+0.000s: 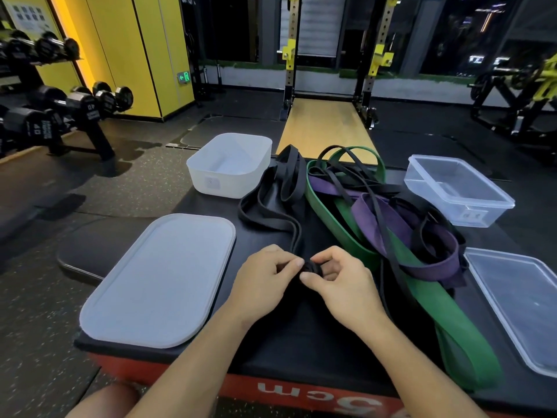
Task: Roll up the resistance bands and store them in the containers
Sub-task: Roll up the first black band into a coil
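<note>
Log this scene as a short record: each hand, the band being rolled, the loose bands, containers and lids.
left hand: pinch grip on the black band roll
right hand: pinch grip on the same roll
roll state: small and just begun, with a long tail trailing toward the white container
loose bands: green band, purple band and thin black ones, tangled at centre-right
white container: open, no bands inside
clear container: open, no bands inside
white lid: flat, front left
clear lid: flat, front right
surface: black padded platform
</note>
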`<move>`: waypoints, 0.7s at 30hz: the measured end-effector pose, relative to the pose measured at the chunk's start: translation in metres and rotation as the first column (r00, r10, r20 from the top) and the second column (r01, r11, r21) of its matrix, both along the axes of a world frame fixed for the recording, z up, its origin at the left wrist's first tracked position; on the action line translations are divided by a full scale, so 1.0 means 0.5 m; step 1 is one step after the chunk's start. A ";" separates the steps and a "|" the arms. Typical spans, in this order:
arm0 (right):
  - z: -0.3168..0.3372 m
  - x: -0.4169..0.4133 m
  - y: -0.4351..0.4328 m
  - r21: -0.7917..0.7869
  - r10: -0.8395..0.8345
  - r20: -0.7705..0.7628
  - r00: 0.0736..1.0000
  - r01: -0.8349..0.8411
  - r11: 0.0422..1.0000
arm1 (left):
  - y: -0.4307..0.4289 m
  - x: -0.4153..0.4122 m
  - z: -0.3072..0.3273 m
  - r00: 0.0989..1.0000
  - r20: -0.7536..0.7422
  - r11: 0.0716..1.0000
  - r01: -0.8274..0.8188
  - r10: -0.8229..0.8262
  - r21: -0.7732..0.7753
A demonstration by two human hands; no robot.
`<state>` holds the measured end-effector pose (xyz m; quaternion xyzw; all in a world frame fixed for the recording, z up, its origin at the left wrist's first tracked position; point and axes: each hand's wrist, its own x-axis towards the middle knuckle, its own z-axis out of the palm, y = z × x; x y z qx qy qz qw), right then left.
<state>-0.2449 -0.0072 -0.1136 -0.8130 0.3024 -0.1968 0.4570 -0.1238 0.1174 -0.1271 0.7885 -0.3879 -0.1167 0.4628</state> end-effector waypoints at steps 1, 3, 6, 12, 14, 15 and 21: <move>-0.003 -0.005 -0.004 0.054 0.039 0.006 0.999 -0.039 0.998 | 0.005 0.003 -0.001 0.998 -0.051 0.999 0.027 -0.029 -0.044; -0.004 -0.016 -0.011 0.133 0.121 -0.004 0.993 -0.120 0.984 | 0.015 0.006 0.000 0.988 -0.133 0.990 0.059 -0.076 -0.129; 0.004 -0.024 -0.019 0.158 0.177 -0.056 0.983 -0.166 0.973 | 0.021 0.008 0.004 0.986 -0.133 0.989 0.079 -0.096 -0.126; 0.010 -0.024 -0.016 0.114 0.204 -0.093 0.975 -0.193 0.975 | 0.023 0.004 0.008 0.994 -0.070 0.994 0.078 -0.083 -0.074; 0.009 -0.032 -0.011 0.040 0.206 -0.111 0.972 -0.203 0.978 | 0.023 0.002 0.007 0.994 -0.057 0.994 0.087 -0.090 -0.064; 0.008 -0.038 -0.010 -0.047 0.189 -0.126 0.974 -0.196 0.979 | 0.021 0.000 0.006 0.994 -0.047 0.994 0.092 -0.094 -0.057; 0.007 -0.056 -0.043 -0.386 0.128 -0.263 0.956 -0.226 0.894 | -0.011 -0.007 0.009 0.995 0.011 0.994 0.102 -0.103 0.023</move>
